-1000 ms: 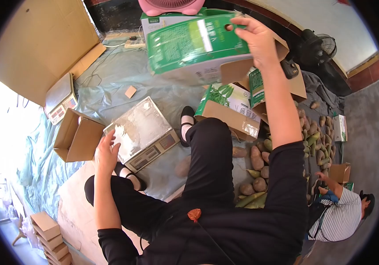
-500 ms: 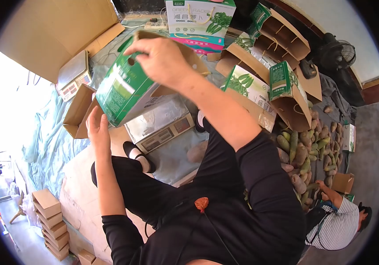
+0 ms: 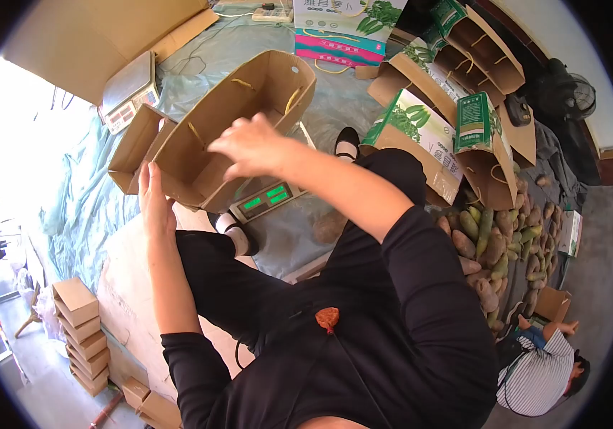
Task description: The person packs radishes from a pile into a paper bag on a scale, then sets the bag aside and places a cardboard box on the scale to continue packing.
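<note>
An open cardboard carton (image 3: pixel 210 132) with yellow cord handles stands over a scale (image 3: pixel 267 201) whose display glows green. The carton's brown inside faces me, and no contents show in it. My left hand (image 3: pixel 158 207) is against the carton's near left corner, fingers stretched upward. Over the carton's opening hovers my right hand (image 3: pixel 253 149), its fingers apart with nothing in them. A smaller brown carton (image 3: pixel 135 146) touches the left side of the open one.
Printed radish boxes (image 3: pixel 421 136) lie at the right, beside a pile of green radishes and brown root vegetables (image 3: pixel 496 243). A second scale (image 3: pixel 129 93) is at the upper left. A fan (image 3: pixel 567 93) stands far right. Another person (image 3: pixel 535 375) sits lower right. Stacked cartons (image 3: pixel 81 336) stand lower left.
The green printed carton has been lowered and turned, so its open top faces me. My right hand has let go of its upper edge. The scale's display has lit up.
</note>
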Demonstrator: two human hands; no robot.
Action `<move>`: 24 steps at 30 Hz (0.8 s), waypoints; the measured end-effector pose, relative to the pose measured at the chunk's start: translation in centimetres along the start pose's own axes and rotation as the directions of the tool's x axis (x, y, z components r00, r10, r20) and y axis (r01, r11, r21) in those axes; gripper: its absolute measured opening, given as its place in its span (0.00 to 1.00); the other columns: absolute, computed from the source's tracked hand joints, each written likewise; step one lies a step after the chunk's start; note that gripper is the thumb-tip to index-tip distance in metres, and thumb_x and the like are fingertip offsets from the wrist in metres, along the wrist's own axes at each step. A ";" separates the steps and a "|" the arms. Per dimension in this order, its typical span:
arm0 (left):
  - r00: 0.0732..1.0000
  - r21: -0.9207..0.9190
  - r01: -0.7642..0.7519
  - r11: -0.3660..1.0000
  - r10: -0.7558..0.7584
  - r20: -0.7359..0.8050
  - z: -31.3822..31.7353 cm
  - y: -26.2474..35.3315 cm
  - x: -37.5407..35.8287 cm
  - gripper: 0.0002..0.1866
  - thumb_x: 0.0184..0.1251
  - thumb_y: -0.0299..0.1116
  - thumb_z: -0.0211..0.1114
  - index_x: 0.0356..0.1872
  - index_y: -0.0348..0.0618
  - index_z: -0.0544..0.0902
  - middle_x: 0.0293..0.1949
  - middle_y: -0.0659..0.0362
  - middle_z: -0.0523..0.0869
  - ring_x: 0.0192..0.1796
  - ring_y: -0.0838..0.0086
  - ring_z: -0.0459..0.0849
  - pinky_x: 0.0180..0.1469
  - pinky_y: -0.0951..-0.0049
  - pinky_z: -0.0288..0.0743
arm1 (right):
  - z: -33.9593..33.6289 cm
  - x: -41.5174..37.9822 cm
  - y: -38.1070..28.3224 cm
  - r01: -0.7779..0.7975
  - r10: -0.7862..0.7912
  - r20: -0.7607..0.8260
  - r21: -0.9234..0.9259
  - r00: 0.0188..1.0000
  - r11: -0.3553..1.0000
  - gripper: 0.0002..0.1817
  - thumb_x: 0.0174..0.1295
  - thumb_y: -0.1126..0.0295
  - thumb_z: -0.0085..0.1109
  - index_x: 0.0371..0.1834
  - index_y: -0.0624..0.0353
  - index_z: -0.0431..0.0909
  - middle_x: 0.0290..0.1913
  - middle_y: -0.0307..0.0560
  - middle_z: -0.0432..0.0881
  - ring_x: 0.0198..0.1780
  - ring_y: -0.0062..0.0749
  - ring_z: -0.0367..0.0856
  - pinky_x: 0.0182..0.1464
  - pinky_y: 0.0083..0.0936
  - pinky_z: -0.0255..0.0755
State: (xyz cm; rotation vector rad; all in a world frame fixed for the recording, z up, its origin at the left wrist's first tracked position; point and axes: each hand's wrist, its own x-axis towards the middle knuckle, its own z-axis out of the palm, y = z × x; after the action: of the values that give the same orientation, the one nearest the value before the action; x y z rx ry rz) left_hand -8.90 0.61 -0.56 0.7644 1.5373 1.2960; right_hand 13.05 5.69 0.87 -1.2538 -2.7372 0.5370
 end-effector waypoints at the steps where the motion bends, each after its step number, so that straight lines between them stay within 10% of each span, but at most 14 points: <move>1: 0.997 0.037 -0.055 0.998 0.057 -0.044 -0.1 -0.2 0.1 0.36 0.69 0.50 0.58 0.71 0.44 0.55 0.67 0.51 0.64 0.70 0.65 0.60 0.65 0.62 0.59 | -0.4 -0.3 1.2 -0.029 0.040 0.086 -0.124 0.996 0.992 0.29 0.46 0.51 0.69 0.54 0.39 0.77 0.48 0.36 0.81 0.55 0.36 0.74 0.52 0.43 0.65; 9: 0.996 0.219 -0.083 0.972 0.084 0.005 -0.4 -1.2 1.2 0.32 0.67 0.44 0.60 0.68 0.40 0.63 0.65 0.47 0.66 0.69 0.64 0.62 0.67 0.66 0.57 | 4.5 -0.8 9.6 -0.230 0.243 0.017 -0.269 0.970 0.935 0.08 0.54 0.68 0.55 0.32 0.42 0.84 0.34 0.36 0.83 0.48 0.33 0.76 0.48 0.44 0.63; 12: 0.845 0.699 -0.488 0.523 0.485 0.227 -0.4 -3.0 2.1 0.22 0.62 0.44 0.63 0.55 0.46 0.79 0.59 0.51 0.75 0.64 0.59 0.69 0.67 0.60 0.56 | 3.4 -1.0 8.3 -0.221 0.243 0.048 -0.279 0.969 0.935 0.08 0.54 0.70 0.55 0.30 0.48 0.85 0.36 0.39 0.86 0.45 0.34 0.81 0.43 0.42 0.67; 16: 0.872 0.811 -0.489 0.322 0.141 0.469 2.4 -1.7 -0.9 0.24 0.57 0.48 0.66 0.53 0.50 0.80 0.55 0.58 0.79 0.62 0.65 0.71 0.69 0.53 0.49 | 3.3 -1.7 7.8 -0.242 0.272 0.099 -0.240 0.957 0.940 0.07 0.52 0.71 0.57 0.31 0.52 0.85 0.37 0.43 0.86 0.44 0.37 0.84 0.40 0.35 0.74; 19: 0.814 0.792 -0.539 0.286 -0.068 0.577 2.3 -3.1 -1.1 0.23 0.54 0.41 0.68 0.53 0.50 0.80 0.49 0.53 0.82 0.56 0.57 0.77 0.63 0.58 0.61 | 2.6 -2.4 7.7 -0.211 0.244 0.162 -0.195 0.956 0.958 0.08 0.52 0.71 0.58 0.34 0.53 0.85 0.38 0.45 0.86 0.44 0.40 0.84 0.42 0.34 0.77; 24: 0.819 0.819 -0.547 0.173 -0.092 0.566 2.6 -3.4 -0.8 0.24 0.53 0.31 0.68 0.54 0.46 0.78 0.49 0.48 0.82 0.53 0.54 0.78 0.55 0.61 0.72 | -1.9 -4.5 10.0 -0.139 0.128 0.079 0.159 0.989 0.977 0.18 0.53 0.64 0.62 0.48 0.54 0.81 0.46 0.51 0.83 0.51 0.39 0.80 0.52 0.36 0.73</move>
State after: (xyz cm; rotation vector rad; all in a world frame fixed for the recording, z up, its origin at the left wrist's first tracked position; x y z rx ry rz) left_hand -5.79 0.03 -3.59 2.0869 1.6908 -0.0403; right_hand 23.64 8.87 -0.57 -1.4086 -2.6100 0.8151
